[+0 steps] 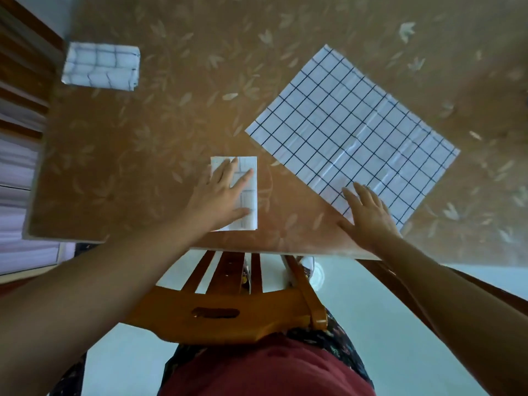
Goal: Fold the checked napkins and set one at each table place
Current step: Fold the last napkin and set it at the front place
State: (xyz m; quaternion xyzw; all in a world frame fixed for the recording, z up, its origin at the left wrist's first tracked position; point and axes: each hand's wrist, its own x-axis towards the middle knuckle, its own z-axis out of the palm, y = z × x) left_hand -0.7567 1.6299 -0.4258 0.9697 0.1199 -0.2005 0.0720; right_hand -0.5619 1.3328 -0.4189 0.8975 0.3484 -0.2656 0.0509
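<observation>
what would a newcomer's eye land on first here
The big unfolded checked napkin lies slanted on the right of the table, with the right hand flat on its near corner. Left of it, the left hand presses a small folded napkin by the near edge, above a wooden chair back. A second folded napkin sits far left.
</observation>
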